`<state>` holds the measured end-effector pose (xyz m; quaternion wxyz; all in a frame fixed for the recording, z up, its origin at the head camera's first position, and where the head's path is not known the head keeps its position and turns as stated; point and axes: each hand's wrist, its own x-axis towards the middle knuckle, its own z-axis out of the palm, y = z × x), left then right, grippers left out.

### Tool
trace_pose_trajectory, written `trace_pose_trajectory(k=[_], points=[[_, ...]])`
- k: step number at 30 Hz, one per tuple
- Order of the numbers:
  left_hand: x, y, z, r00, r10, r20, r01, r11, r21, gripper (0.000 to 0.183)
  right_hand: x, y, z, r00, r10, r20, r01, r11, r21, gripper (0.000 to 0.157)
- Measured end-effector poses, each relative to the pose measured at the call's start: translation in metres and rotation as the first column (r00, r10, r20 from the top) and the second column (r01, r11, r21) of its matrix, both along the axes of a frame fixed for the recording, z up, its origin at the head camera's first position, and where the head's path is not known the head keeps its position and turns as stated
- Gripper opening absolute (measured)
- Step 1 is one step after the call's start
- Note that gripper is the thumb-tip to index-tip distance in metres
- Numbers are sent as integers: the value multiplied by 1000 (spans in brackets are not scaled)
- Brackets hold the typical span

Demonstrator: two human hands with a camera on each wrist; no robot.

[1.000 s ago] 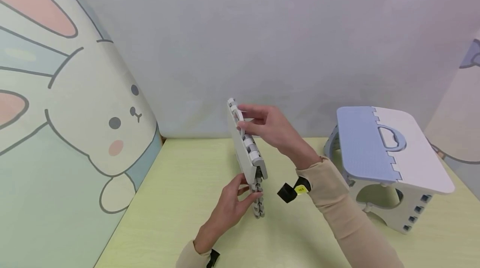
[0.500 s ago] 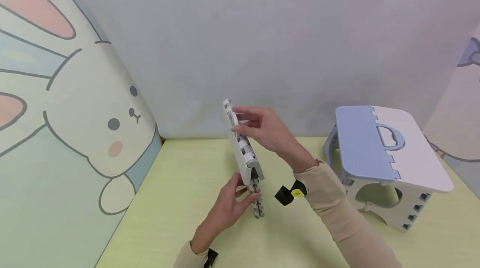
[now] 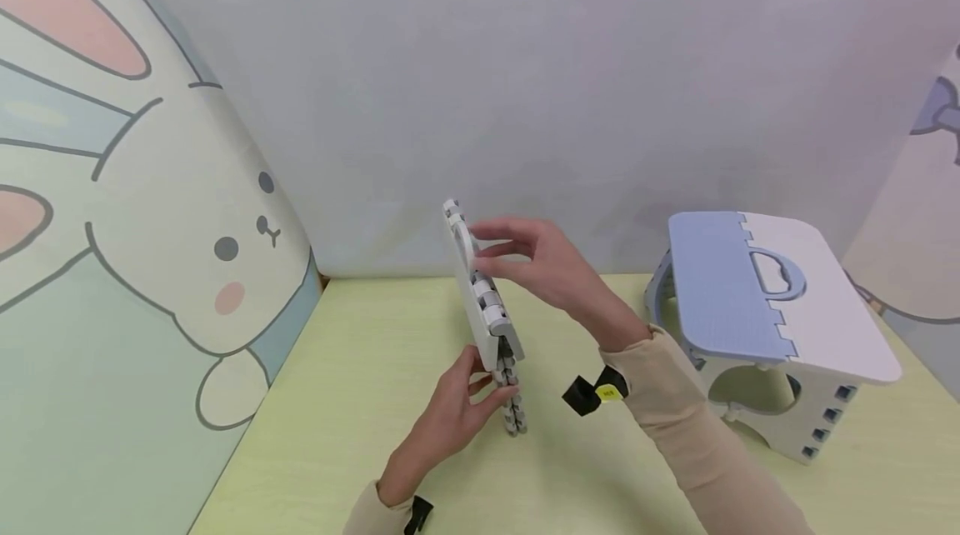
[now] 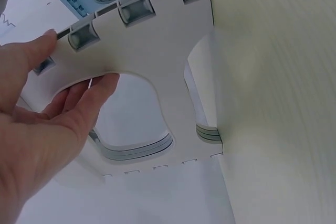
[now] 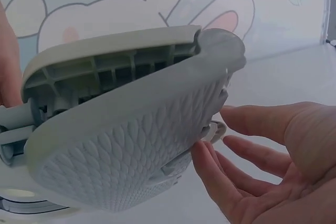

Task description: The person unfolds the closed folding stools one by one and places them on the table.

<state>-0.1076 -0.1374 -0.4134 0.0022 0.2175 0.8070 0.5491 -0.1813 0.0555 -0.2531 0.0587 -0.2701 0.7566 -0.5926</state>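
Observation:
A white and grey folding stool (image 3: 472, 302), nearly folded flat, stands on edge in the middle of the head view, its hinged edge up. My left hand (image 3: 448, 414) grips its leg panel (image 4: 157, 35); in the left wrist view the fingers go through the panel's cutout and the thumb lies over the outer edge. At the upper edge, my right hand (image 3: 543, 264) has its fingertips beside the carry handle (image 3: 463, 243), spread and not wrapped round it. The right wrist view shows these fingertips at the rim of the textured seat panel (image 5: 126, 156), with a gap between the two seat halves.
A blue and white folding stool (image 3: 735, 293) stands unfolded at the right of the pale green table (image 3: 360, 327). Behind is a plain grey-white wall (image 3: 525, 85). A cartoon rabbit panel (image 3: 165, 227) borders the left side.
The folding stool's top has leaned slightly left. My right fingertips have come off the handle a little, and the right hand has moved slightly right. The left hand's grip stays the same.

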Motion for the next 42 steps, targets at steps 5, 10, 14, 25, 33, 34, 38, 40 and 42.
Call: trace_pose_trajectory(k=[5,10,14,25,33,34,38,40,42], points=[[0,-1,1,1000,-5,3,5,1000,1,51,0,5,-4,1000,12,-25,-11,1000,13,48],[1,-1,1,1000,-8,10,8,1000,7,50,0,8,-10,999,17,-28,-17,1000,4,44],[0,-1,1,1000,-9,15,9,1000,8,49,1,10,-15,999,15,-33,-15,1000,3,40],[0,0,1,1000,-6,5,6,1000,4,48,1,15,-27,999,-4,-36,5,1000,14,34],[-1,1,0,1000,-14,-9,14,1000,3,51,-1,21,-37,1000,-12,-28,12,1000,-2,29],[-1,1,0,1000,-14,-9,14,1000,2,51,-1,22,-38,1000,-13,-23,13,1000,-2,29],[-1,0,0,1000,-11,-8,11,1000,-5,51,-1,25,-41,1000,-14,-11,14,1000,-6,29],[0,0,0,1000,-11,-6,11,1000,-8,51,-1,26,-43,1000,-16,-8,16,1000,-6,29],[0,0,1,1000,-12,-2,12,1000,-8,52,-1,28,-44,1000,-19,-10,19,1000,-4,29]])
